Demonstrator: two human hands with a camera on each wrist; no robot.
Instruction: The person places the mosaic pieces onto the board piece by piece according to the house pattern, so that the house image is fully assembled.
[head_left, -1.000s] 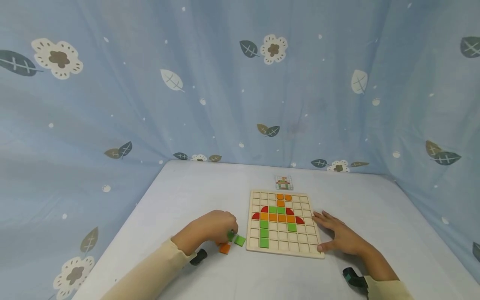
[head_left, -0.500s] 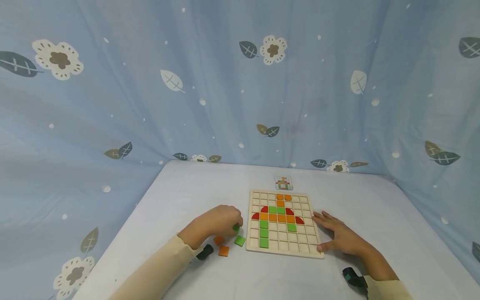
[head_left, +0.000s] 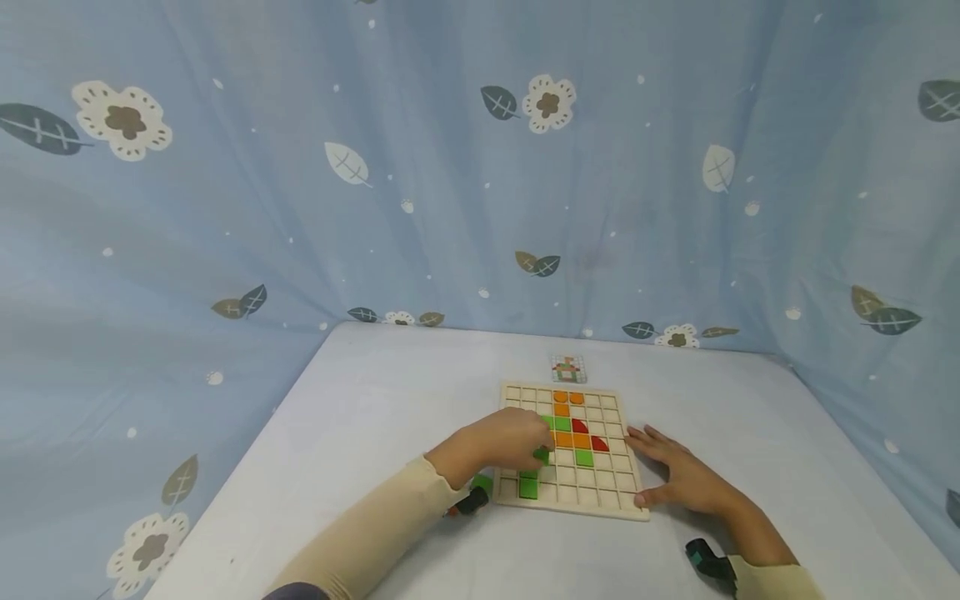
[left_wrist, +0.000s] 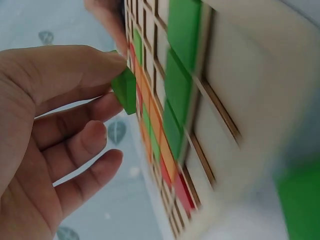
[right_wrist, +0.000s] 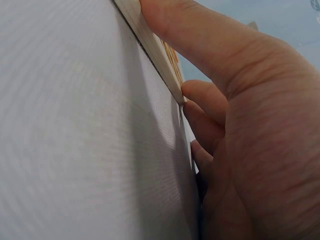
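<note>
Between thumb and forefinger, my left hand point(head_left: 506, 437) pinches a green square tile point(left_wrist: 125, 87). That hand hangs over the left half of a wooden grid board point(head_left: 570, 507) and covers part of its pattern; its other fingers are spread loosely in the left wrist view. Green, orange and red tiles sit in the grid, among them an orange tile point(head_left: 562, 410), a red quarter-round tile point(head_left: 600, 443) and a green tile point(head_left: 584, 458). At the board's right edge rests my right hand point(head_left: 678, 473), its thumb and fingertips touching the wooden side point(right_wrist: 155, 55).
Behind the board lies a small pattern card point(head_left: 568, 369). A loose green tile point(head_left: 482, 482) is left of the board, and an orange piece point(head_left: 452, 510) shows partly behind the left wrist's black device point(head_left: 472, 501). A blue patterned curtain point(head_left: 480, 167) closes off the back.
My left hand has moved right, from the loose tiles beside the board to above the grid, carrying the green tile. My right hand stays at the board's edge.
</note>
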